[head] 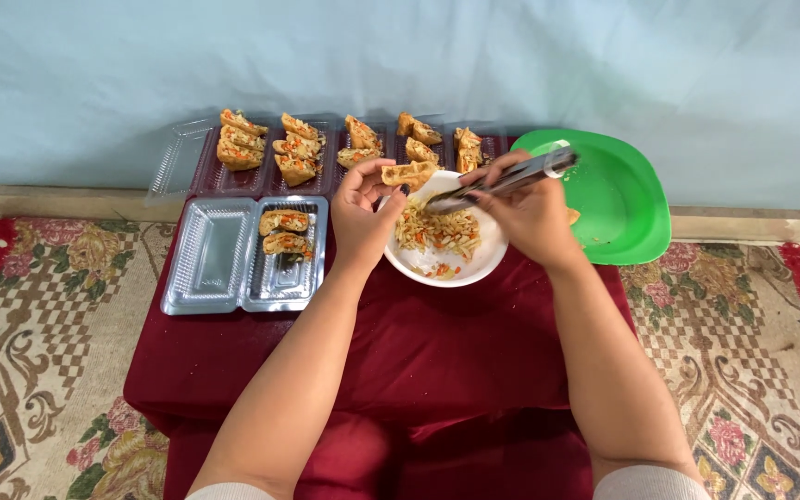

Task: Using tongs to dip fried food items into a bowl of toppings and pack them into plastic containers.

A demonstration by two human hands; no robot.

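We cannot see what lies under our right hand [531, 218] on the green plate [622, 199] right of the bowl [437, 268], only an orange edge; the tongs' [502, 181] tips blur into the filling; our left grip [363, 208] is closed on a golden, split tofu puff [409, 173] just above the bowl's rim; the right grip is closed round the metal tongs, reaching into the bowl; the white bowl holds shredded vegetables with orange flecks; left of it an open clear tray [210, 255] holds two stuffed puffs [284, 231]; behind it, more trays [187, 157] carry filled puffs on the red counter [418, 352].
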